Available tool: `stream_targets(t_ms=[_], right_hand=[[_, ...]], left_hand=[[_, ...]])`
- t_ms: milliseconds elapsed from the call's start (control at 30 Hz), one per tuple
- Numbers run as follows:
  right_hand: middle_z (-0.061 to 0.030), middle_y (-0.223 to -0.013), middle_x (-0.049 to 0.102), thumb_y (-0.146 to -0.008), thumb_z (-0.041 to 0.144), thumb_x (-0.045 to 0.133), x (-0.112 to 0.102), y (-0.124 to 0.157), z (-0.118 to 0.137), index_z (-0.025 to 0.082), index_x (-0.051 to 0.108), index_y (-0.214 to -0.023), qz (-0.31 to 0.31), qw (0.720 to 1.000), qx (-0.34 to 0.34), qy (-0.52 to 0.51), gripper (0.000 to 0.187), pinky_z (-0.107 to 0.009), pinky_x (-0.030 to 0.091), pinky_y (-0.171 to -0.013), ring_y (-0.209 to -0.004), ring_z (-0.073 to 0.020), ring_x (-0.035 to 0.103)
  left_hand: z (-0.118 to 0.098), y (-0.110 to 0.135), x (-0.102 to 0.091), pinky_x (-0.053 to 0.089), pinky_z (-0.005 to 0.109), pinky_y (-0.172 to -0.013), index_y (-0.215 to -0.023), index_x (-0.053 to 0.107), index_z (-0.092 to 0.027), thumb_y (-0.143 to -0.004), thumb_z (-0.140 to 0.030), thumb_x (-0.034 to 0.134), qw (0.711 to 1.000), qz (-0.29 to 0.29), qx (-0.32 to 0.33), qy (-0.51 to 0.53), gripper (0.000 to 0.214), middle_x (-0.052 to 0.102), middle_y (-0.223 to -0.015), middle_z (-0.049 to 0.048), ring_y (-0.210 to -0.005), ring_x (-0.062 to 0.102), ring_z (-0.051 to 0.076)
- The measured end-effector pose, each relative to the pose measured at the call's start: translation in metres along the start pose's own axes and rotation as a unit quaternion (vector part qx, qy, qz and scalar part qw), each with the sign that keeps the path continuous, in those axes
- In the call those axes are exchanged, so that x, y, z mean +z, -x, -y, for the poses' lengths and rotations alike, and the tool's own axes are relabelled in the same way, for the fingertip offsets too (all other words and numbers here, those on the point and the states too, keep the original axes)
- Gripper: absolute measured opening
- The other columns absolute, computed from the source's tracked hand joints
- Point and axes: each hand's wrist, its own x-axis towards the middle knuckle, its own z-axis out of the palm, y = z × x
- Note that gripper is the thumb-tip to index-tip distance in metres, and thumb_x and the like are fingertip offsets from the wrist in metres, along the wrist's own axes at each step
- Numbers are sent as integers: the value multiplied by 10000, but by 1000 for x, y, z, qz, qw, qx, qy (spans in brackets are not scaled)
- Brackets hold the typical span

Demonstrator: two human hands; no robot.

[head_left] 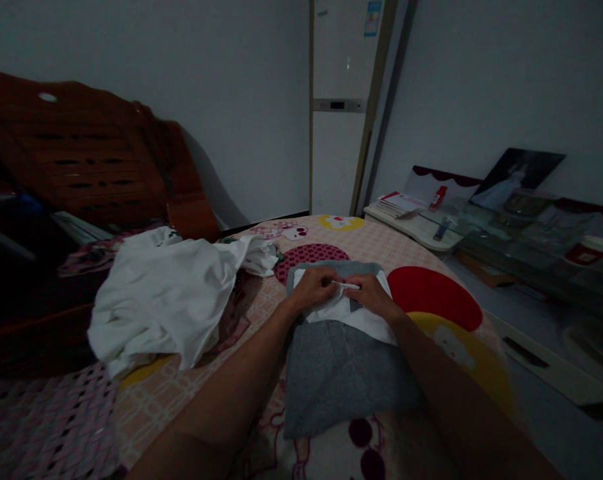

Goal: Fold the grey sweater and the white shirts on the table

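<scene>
A grey knitted garment (338, 373) lies flat on the patterned bedspread (431, 293) in the middle of the view. A white collar piece (354, 313) lies across its upper part. My left hand (314, 287) and my right hand (374, 293) rest side by side on that collar. Both have their fingers curled and pinch a thin white edge of the collar between them. A heap of white clothing (166, 297) lies to the left of my left arm.
A dark wooden chair back (91, 153) stands at the left. A tall white air conditioner (338, 107) stands against the far wall. A low glass table (511, 227) with papers, a red item and a leaning picture runs along the right, past the bed's edge.
</scene>
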Motion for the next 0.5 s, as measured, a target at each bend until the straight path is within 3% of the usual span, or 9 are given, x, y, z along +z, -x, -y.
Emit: stream_targets(t_ms=[33,100,167,200,233,333,500], right_hand=[[-32,-774,679,-799,298,618,0,1,0,166,714,-789,5,1000,10,-10,164,-288,470,-667,-745,-184,604],[-8,-682,621,-795,333,620,-2,4,0,165,694,-742,1,999,33,-26,191,-256,421,-581,-656,-155,547],[6,-630,569,-777,353,631,-3,5,0,166,666,-684,-5,998,44,-35,212,-238,378,-538,-614,-135,500],[11,-617,552,-766,355,637,-3,5,0,166,655,-664,-6,998,48,-41,216,-232,364,-526,-602,-128,485],[14,-612,547,-754,351,642,-3,5,0,165,653,-659,-3,997,53,-49,209,-228,354,-517,-592,-122,474],[16,-632,583,-707,307,657,-3,5,1,155,699,-715,28,994,69,-78,158,-220,349,-511,-576,-112,479],[2,-778,705,-662,234,651,-3,6,0,172,775,-865,103,988,69,-96,245,-227,425,-593,-688,-150,587]], left_hand=[[3,-1,-5,472,241,-688,-915,766,-164,-784,-229,585,1000,-22,-17,2,233,731,-822,32,-714,624,147],[16,-3,-19,491,261,-722,-985,758,-167,-830,-266,544,988,-130,-87,-16,283,740,-845,50,-761,649,170],[34,-1,-35,498,282,-761,-1023,747,-174,-863,-267,480,947,-261,-176,-72,326,748,-899,62,-834,666,193],[45,2,-42,495,289,-785,-1021,745,-173,-864,-264,472,927,-294,-210,-104,327,751,-940,71,-882,670,205],[54,5,-47,488,294,-801,-987,748,-163,-860,-267,481,916,-293,-239,-133,314,753,-954,87,-914,672,219],[74,12,-54,475,285,-744,-863,754,-145,-868,-325,488,908,-215,-319,-165,321,758,-883,116,-879,684,239],[72,7,-45,462,296,-676,-828,756,-141,-844,-437,533,915,-145,-348,-141,372,754,-861,127,-845,691,266]])
